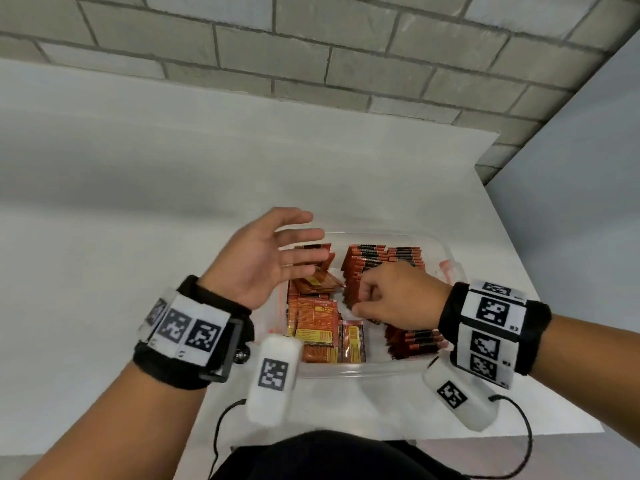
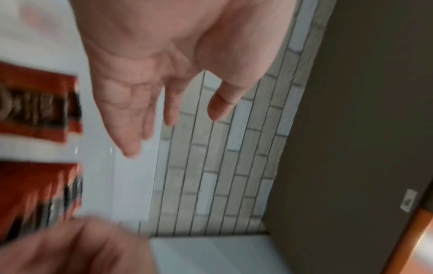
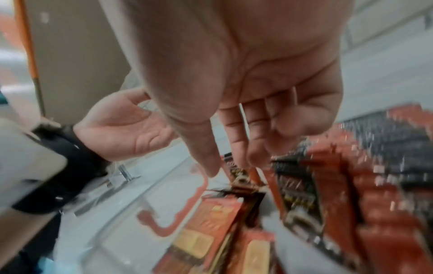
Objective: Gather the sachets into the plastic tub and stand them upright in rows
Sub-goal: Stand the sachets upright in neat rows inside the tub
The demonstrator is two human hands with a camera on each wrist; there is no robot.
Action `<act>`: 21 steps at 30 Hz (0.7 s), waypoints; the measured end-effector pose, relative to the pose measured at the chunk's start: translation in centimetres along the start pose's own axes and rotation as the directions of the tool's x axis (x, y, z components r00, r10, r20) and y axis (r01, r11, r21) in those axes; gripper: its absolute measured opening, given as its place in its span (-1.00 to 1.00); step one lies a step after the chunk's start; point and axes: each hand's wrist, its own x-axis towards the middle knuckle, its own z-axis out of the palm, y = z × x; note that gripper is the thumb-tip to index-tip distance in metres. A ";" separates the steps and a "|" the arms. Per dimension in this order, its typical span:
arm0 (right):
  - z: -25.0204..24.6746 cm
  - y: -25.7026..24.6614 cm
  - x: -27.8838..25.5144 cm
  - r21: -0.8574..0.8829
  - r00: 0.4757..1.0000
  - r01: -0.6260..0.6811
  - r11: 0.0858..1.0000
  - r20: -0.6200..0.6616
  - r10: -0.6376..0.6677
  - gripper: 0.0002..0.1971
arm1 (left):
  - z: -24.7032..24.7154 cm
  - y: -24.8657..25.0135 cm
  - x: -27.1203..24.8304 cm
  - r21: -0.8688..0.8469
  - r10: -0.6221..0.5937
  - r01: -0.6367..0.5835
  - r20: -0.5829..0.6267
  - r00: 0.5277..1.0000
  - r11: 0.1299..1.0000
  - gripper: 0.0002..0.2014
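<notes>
A clear plastic tub (image 1: 346, 371) stands on the white table, near its front right part. Orange-red sachets stand upright in rows (image 1: 379, 258) along the tub's middle and right. More sachets lie flat and loose (image 1: 313, 317) in its left part. My right hand (image 1: 365, 304) reaches into the middle row, and its thumb and curled fingers pinch an upright sachet (image 3: 234, 170) at the top. My left hand (image 1: 304, 244) hovers over the tub's far left corner, palm turned right and fingers spread, holding nothing. The wrist views are blurred.
The white table (image 1: 138, 202) runs left and back to a grey brick wall (image 1: 311, 46). A plain grey panel (image 1: 571, 168) stands past the table's right edge. Black cables (image 1: 218, 431) hang at the front edge by my body.
</notes>
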 end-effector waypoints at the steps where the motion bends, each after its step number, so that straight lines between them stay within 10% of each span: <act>1: 0.5 -0.3 -0.1 0.014 0.999 -0.007 1.000 0.039 0.006 -0.72 | -1.1 0.5 -0.3 0.005 0.008 -0.008 -0.010 1.000 1.000 -0.69; 9: 1.8 -2.4 1.0 -0.025 0.968 -0.071 0.997 0.239 0.075 -0.71 | -5.1 -1.0 -0.1 0.251 -0.033 0.091 -0.224 0.974 0.964 -0.82; 21: 3.1 -3.0 3.4 0.358 0.924 -0.307 0.882 0.335 0.185 -0.65 | -4.7 -2.5 0.5 0.340 -0.073 0.118 -0.141 0.987 0.933 -0.71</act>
